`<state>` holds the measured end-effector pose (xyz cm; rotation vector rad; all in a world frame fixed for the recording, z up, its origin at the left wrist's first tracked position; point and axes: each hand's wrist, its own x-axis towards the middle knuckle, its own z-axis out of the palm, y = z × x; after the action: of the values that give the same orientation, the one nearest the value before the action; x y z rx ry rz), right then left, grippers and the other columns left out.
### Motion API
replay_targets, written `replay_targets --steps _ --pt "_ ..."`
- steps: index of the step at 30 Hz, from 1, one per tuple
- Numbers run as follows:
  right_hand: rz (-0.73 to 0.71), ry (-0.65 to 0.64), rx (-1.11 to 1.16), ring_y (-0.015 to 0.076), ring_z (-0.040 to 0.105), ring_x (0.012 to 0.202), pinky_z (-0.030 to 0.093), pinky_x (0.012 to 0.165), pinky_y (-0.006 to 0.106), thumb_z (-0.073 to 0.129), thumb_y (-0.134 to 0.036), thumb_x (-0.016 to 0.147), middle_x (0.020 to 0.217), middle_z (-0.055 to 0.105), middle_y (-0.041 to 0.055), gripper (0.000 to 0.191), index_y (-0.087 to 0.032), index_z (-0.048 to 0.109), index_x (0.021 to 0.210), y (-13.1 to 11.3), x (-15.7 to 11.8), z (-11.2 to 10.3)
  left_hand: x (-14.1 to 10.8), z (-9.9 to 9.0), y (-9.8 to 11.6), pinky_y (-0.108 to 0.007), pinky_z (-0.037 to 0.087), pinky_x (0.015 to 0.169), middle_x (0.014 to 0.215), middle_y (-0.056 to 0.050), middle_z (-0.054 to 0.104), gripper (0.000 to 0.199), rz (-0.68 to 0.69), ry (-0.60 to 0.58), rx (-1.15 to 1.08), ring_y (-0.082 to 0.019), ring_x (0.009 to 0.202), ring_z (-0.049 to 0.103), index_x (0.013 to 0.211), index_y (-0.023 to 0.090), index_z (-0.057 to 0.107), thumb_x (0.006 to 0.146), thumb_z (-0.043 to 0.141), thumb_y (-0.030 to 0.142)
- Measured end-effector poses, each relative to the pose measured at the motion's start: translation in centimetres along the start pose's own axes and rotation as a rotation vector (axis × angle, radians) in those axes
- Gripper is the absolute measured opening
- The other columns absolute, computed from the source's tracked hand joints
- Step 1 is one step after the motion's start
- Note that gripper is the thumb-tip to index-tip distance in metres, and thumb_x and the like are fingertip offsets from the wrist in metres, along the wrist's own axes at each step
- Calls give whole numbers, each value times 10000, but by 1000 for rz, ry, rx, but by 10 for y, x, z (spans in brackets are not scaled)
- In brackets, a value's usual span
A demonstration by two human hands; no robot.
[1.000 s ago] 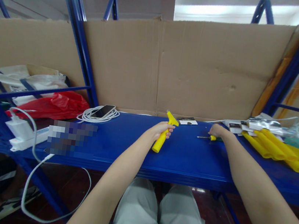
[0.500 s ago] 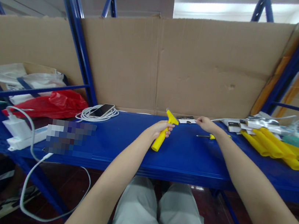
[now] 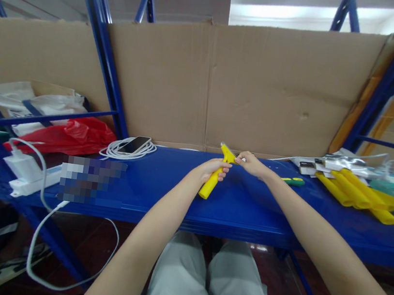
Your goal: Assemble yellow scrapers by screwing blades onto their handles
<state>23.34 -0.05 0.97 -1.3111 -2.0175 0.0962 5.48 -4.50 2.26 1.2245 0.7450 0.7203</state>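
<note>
My left hand (image 3: 214, 170) is wrapped round the handle of a yellow T-shaped tool (image 3: 208, 187), held above the blue shelf with its head up. My right hand (image 3: 251, 165) is at the right end of the tool's head, fingers pinched together. Whatever is between those fingertips is too small to make out. Below my right forearm a screwdriver with a green and yellow handle (image 3: 294, 181) lies on the blue shelf (image 3: 163, 182), partly hidden.
Several yellow tubes (image 3: 362, 193) and small boxes lie at the right. On the left are a phone (image 3: 135, 145) on a coiled white cable, a red plastic bag (image 3: 74, 135) and a white power strip (image 3: 36, 183). Cardboard (image 3: 263, 93) stands behind.
My right hand has moved left, from beside the small box at the back of the shelf to the tool's head. My left hand holds the tool almost unmoved.
</note>
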Motion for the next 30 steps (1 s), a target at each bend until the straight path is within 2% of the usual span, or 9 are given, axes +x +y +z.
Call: replay_targets --steps 14,22,25,30 --pt "164 -53 244 156 545 724 404 677 256 548 -320 787 746 657 37 195 -160 621 700 -10 -7 -4 0 -1 0 -122 244 309 473 102 361 135 -5 -36 -23 -35 287 314 809 184 424 815 476 60" --pt "248 -92 301 152 539 728 404 705 268 514 -262 802 767 648 38 167 -165 579 684 -15 -11 -7 0 0 0 -130 246 302 472 95 372 137 -21 -33 0 -38 288 319 796 178 424 823 440 45" --pt "176 -18 168 182 548 797 403 763 303 517 -248 796 792 643 57 158 -178 566 662 -13 -8 -3 -1 1 0 -125 240 303 476 100 365 139 -19 -36 -25 -34 287 312 787 183 414 818 486 68" --pt "49 253 -26 248 521 926 390 798 377 479 -231 797 936 608 110 91 -192 558 772 -13 -8 12 -2 3 3 -117 221 299 472 98 358 153 -19 -36 -90 -27 285 298 759 186 391 843 469 85"
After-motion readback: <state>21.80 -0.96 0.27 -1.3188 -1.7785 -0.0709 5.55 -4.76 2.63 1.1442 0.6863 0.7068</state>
